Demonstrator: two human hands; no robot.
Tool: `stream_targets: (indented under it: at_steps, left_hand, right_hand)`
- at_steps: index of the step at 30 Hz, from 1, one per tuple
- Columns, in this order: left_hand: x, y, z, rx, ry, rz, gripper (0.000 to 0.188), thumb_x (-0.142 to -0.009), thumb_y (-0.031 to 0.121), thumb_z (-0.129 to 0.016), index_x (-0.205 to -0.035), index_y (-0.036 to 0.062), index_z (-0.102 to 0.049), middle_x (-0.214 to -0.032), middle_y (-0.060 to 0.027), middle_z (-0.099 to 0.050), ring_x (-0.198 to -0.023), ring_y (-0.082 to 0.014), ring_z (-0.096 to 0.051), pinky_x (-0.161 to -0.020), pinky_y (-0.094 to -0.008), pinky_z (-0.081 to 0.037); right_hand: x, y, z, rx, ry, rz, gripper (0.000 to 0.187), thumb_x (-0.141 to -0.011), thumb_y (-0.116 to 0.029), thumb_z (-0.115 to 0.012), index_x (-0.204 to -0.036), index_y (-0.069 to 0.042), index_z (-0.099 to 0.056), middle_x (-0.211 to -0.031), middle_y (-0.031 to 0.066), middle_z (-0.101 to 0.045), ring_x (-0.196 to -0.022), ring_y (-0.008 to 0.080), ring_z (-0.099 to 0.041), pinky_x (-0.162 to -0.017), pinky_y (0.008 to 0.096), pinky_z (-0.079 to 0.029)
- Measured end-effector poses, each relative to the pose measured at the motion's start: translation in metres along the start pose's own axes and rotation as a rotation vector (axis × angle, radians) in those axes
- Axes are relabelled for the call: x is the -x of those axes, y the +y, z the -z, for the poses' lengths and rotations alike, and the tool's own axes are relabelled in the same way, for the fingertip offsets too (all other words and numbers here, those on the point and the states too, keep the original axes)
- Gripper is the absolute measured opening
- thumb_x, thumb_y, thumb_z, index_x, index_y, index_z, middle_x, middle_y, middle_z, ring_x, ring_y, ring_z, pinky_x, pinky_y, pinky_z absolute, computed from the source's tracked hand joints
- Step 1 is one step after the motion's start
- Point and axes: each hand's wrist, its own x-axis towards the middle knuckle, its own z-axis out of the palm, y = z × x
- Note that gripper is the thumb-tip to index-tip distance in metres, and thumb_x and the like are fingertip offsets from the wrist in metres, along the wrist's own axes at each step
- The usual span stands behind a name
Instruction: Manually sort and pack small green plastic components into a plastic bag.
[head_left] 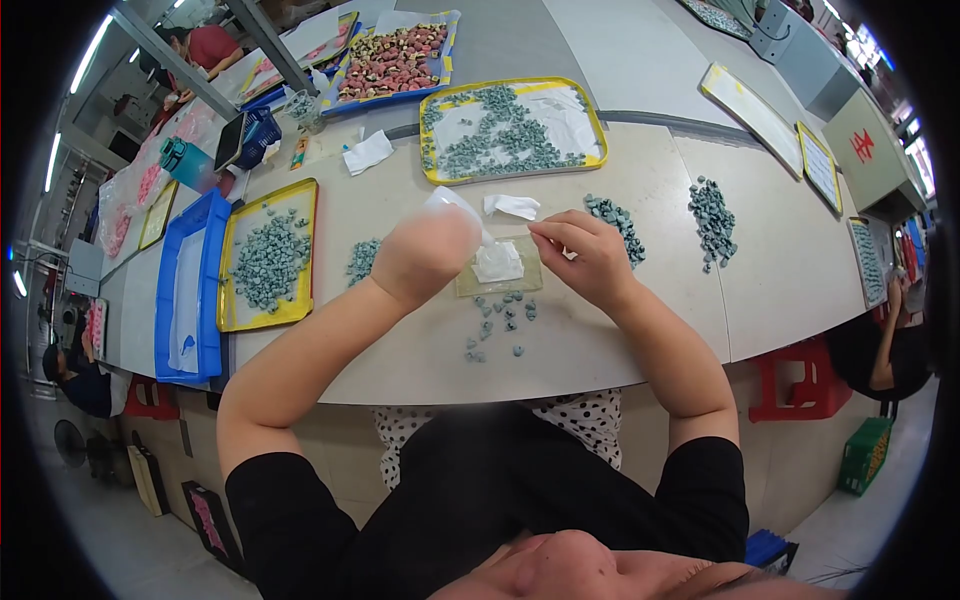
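My left hand (425,255), smeared by motion, is closed round a white squeeze bottle (463,210) whose narrow tip slants down to the right. My right hand (590,258) is raised beside it, thumb and fingertips pinched together; whatever they hold is too small to make out. Between the hands lies a yellowish translucent mat (468,283) with a folded white tissue (498,262) on it. Just beyond is another crumpled tissue (512,206). Several small grey-green pieces (510,312) are scattered on the table nearer to me. A heap of the same pieces (363,260) sits by my left wrist.
More grey-green heaps (712,225) lie to the right. A yellow-rimmed tray (515,178) stands at the back, another yellow tray (310,230) and a blue tray (190,372) to the left. A blue tray of reddish pieces (388,62) is farther back. Other people sit at both sides.
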Motion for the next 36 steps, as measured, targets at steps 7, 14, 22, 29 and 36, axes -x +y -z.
stream_targets:
  at_steps: [7, 14, 22, 29, 36]
  left_hand:
    - [0.02, -0.004, -0.014, 0.454, -0.206, 0.485, 0.02, -0.074, 0.01, -0.066, -0.09, 0.0015, -0.057, -0.072, -0.0074, -0.059, -0.065, -0.0208, -0.06, -0.054, -0.0345, -0.049]
    - [0.026, -0.019, -0.031, 0.859, -0.289, 1.183, 0.036, -0.072, 0.026, -0.075, -0.095, 0.0006, -0.065, -0.057, -0.0072, -0.054, -0.052, -0.0181, -0.053, -0.053, -0.0333, -0.042]
    - [0.045, -0.035, -0.047, 0.967, -0.302, 1.246, 0.046, -0.072, 0.031, -0.076, -0.103, -0.0007, -0.064, -0.057, -0.0047, -0.053, -0.051, -0.0141, -0.049, -0.052, -0.0311, -0.04]
    - [0.048, -0.035, -0.022, 1.125, -0.059, 1.373, 0.039, -0.081, 0.032, -0.067, -0.101, 0.001, -0.057, -0.061, -0.001, -0.05, -0.051, -0.0109, -0.044, -0.048, -0.0253, -0.036]
    - [0.065, -0.033, -0.02, 2.515, -0.111, 1.771, 0.013, -0.087, 0.011, -0.042, -0.095, 0.0019, -0.046, -0.075, -0.0021, -0.043, -0.056, -0.0082, -0.034, -0.045, -0.0199, -0.028]
  right_hand:
    - [-0.009, 0.013, 0.015, 0.078, -0.086, -0.1, 0.012, -0.078, -0.001, -0.065, -0.089, -0.003, -0.068, -0.08, 0.0071, -0.065, -0.06, 0.0156, -0.059, -0.052, 0.0253, -0.048]
    - [-0.015, 0.032, 0.032, 0.24, -0.492, -0.319, 0.015, -0.077, -0.009, -0.067, -0.09, -0.003, -0.068, -0.079, 0.01, -0.063, -0.067, 0.0245, -0.059, -0.063, 0.0321, -0.047]
    - [-0.018, 0.021, 0.024, 0.235, -0.877, -0.451, 0.015, -0.072, -0.007, -0.067, -0.086, -0.002, -0.066, -0.08, 0.01, -0.063, -0.074, 0.0257, -0.06, -0.066, 0.0336, -0.048]
    - [-0.019, 0.03, 0.008, 0.159, -0.755, -0.385, 0.014, -0.072, -0.006, -0.064, -0.085, 0.0, -0.064, -0.08, 0.0106, -0.063, -0.072, 0.0241, -0.06, -0.067, 0.0314, -0.05]
    - [-0.021, 0.019, -0.042, -0.129, -0.576, -0.464, 0.015, -0.076, -0.006, -0.064, -0.089, 0.001, -0.062, -0.08, 0.0097, -0.062, -0.069, 0.0177, -0.061, -0.065, 0.0278, -0.049]
